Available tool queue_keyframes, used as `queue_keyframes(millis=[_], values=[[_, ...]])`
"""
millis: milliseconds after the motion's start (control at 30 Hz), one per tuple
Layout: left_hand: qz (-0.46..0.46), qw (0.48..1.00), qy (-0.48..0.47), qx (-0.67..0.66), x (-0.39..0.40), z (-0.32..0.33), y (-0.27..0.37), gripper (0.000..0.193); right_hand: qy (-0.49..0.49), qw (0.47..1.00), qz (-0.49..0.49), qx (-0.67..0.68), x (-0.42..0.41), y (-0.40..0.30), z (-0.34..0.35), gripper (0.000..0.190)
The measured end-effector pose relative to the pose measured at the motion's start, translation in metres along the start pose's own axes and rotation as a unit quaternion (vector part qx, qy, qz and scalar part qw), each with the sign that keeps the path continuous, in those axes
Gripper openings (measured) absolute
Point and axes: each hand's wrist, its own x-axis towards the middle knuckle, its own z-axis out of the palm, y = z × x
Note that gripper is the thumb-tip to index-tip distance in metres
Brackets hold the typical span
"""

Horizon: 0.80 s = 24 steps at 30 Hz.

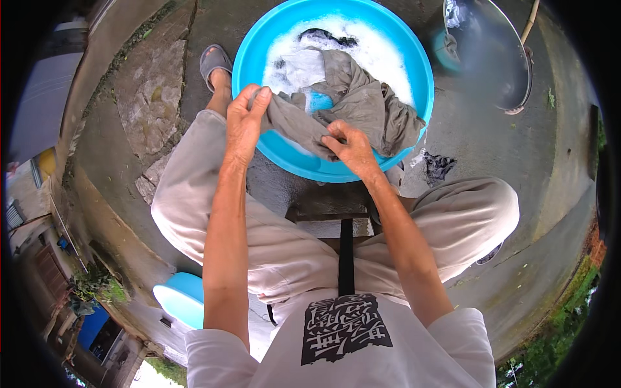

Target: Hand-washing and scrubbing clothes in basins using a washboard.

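Before me stands a large round blue plastic basin (251, 43) with white suds (383, 53) in it. A wet grey-brown garment (361, 106) is bunched across the basin, part of it resting on the near right rim. My left hand (246, 119) grips one stretch of this cloth between thumb and fingers, above the left rim. Over the near side of the basin, my right hand (351, 148) pinches the same cloth. A light grey cloth (305, 68) lies beside the garment, and a dark piece (330, 36) shows among the suds at the far side.
A large metal basin or pan (495, 58) stands at the far right, partly blurred, with a light blue container (446, 51) beside it. A dark wet cloth (438, 167) lies on the concrete near the basin. Another light blue basin (182, 298) sits behind my left arm.
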Motion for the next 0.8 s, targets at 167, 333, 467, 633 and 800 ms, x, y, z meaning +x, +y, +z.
queue_keyframes(millis=[167, 333, 467, 633, 800], values=[[0.033, 0.992, 0.115, -0.026, 0.011, -0.024, -0.010, 0.023, -0.023, 0.984, 0.049, 0.169, 0.007, 0.016, -0.022, 0.020], [-0.001, 0.968, 0.085, -0.234, 0.011, -0.017, 0.002, 0.022, 0.078, 0.989, -0.098, 0.078, 0.005, -0.018, -0.008, 0.024], [-0.027, 0.956, 0.090, -0.279, 0.007, -0.021, 0.024, 0.025, 0.033, 0.991, -0.129, -0.017, 0.005, -0.008, 0.009, 0.015], [-0.021, 0.949, 0.101, -0.299, 0.007, -0.032, 0.027, 0.028, 0.005, 0.981, -0.091, 0.173, 0.009, -0.030, 0.006, 0.014], [-0.039, 0.947, 0.085, -0.307, 0.000, -0.016, 0.041, 0.028, 0.077, 0.988, -0.130, 0.034, 0.019, -0.037, 0.022, 0.010]])
